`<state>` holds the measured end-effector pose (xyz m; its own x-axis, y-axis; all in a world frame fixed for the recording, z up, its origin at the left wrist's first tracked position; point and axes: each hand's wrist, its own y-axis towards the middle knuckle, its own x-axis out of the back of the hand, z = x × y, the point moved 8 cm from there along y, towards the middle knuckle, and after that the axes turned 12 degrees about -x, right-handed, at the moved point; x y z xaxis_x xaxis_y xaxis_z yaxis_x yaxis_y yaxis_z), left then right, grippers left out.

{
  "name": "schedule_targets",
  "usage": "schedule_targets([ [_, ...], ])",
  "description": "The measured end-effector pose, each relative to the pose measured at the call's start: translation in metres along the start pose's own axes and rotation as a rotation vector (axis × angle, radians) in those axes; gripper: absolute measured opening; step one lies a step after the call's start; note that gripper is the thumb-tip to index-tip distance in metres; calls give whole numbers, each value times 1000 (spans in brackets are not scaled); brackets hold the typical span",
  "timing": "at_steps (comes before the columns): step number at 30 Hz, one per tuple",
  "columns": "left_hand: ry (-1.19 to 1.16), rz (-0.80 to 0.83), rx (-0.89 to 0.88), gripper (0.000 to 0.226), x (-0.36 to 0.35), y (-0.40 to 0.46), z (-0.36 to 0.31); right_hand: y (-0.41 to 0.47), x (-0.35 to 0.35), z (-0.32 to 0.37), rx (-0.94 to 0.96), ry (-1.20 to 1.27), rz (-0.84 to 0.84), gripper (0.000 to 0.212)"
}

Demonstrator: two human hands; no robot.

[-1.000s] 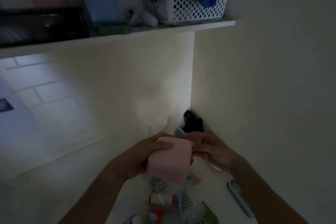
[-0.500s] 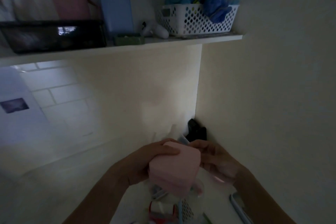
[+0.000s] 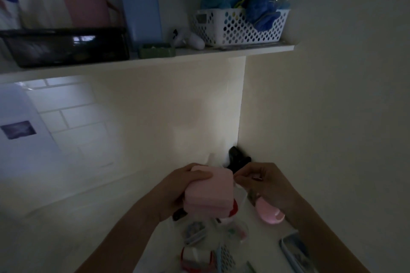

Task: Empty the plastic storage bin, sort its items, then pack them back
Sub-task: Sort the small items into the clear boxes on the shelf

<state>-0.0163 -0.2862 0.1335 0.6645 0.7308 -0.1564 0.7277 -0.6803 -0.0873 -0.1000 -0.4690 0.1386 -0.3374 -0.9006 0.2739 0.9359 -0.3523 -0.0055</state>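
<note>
White counter (image 3: 66,228) in a dim corner; left hand (image 3: 177,186) grips pink box (image 3: 208,193), right hand (image 3: 264,182) pinches its edge.

A box (image 3: 208,193) sits between both hands, above what may be clutter (image 3: 206,241); a basket (image 3: 239,29) rests on the shelf (image 3: 155,60).

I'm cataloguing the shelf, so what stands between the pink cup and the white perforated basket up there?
In the head view, a blue box stands upright, then a small green object and a white item lie before the basket.
</note>
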Motion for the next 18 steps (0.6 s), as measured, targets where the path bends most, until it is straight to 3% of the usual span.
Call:
schedule_targets([
  [8, 20, -339, -90, 23, 23, 20, -1, -9, -2, 2, 29, -130, -92, 2],
  [11, -21, -417, -153, 24, 17, 21, -3, -10, -1, -2, -13, -76, -137, 3],
  [15, -12, -349, -86, 38, 5, 23, 4, -11, 8, -14, -121, 248, -192, 6],
  [18, 26, -200, 44, 68, -5, 24, 11, -9, 21, -16, -135, 248, -280, 6],
])
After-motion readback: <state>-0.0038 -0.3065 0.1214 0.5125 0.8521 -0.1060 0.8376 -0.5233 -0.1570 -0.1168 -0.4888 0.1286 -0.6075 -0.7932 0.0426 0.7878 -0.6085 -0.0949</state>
